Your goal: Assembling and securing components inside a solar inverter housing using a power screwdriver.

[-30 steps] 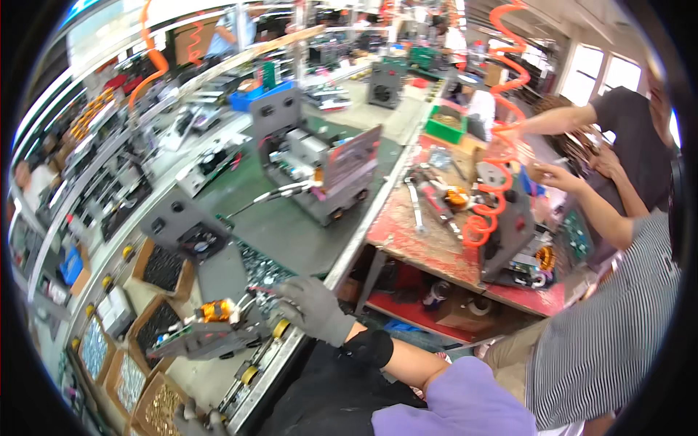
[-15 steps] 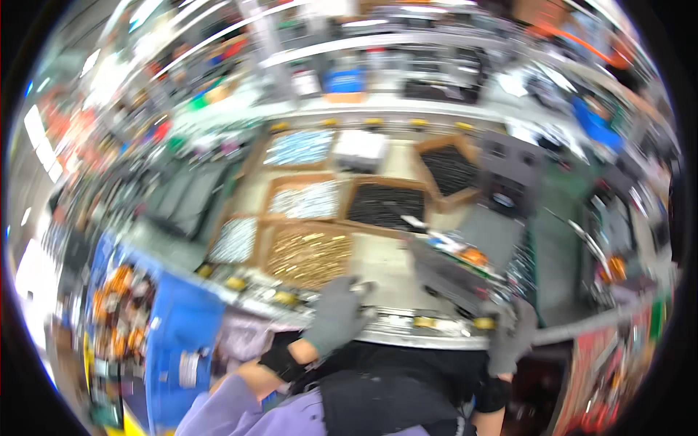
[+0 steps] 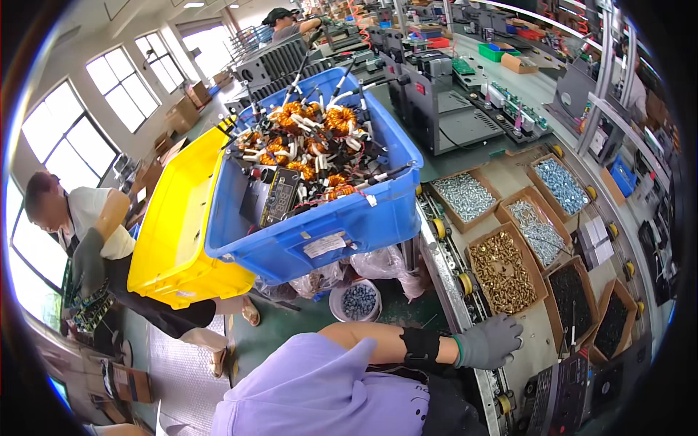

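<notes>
My left hand (image 3: 488,341), in a grey glove, reaches over the roller rail (image 3: 454,280) at the front edge of the work line. Its fingers are slightly bent and apart, and nothing shows in them. Just beyond it stands a cardboard box of brass-coloured screws (image 3: 507,267). Beside that are a box of black screws (image 3: 572,299) and a box of silver screws (image 3: 536,231). A dark metal panel (image 3: 556,392) lies nearest me at the lower right. My right hand is out of sight.
A blue bin (image 3: 320,251) holds copper-wound coils (image 3: 339,120) with leads; a yellow bin (image 3: 171,218) stands beside it. Below is a white bucket of screws (image 3: 356,299). A co-worker (image 3: 91,225) in gloves stands at left, another (image 3: 283,25) far back. Grey metal housings (image 3: 436,105) line the bench.
My view has swung left, bringing the bins and a co-worker into sight. My left hand stays near the brass-coloured screws. The right hand, seen earlier by the panel, has left the view.
</notes>
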The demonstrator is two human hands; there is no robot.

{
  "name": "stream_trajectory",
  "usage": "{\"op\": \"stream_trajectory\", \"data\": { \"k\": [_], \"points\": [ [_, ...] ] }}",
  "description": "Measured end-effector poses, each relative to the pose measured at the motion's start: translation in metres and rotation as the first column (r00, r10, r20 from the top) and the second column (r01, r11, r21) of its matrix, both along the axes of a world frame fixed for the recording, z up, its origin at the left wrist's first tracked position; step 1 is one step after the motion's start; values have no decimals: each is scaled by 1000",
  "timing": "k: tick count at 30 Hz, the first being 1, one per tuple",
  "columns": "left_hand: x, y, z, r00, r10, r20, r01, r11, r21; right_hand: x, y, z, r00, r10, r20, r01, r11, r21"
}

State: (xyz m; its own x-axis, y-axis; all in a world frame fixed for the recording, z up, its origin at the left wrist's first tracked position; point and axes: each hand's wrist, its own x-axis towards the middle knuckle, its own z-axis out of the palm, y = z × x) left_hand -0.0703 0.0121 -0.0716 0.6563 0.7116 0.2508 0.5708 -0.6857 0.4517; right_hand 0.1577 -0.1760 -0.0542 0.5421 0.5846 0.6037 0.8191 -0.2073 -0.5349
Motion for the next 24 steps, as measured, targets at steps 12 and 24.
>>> {"op": "stream_trajectory", "data": {
  "k": [12, 24],
  "points": [
    [-12, 6, 10, 988, -130, 87, 135, 989, -62, 33, -30, -57, 999, 44, -11, -45, 999, -28],
    [7, 1, 16, 989, -140, 42, 140, 990, -11, 20, -12, 11, 995, 98, 35, -94, 989, -110]
  ]
}}
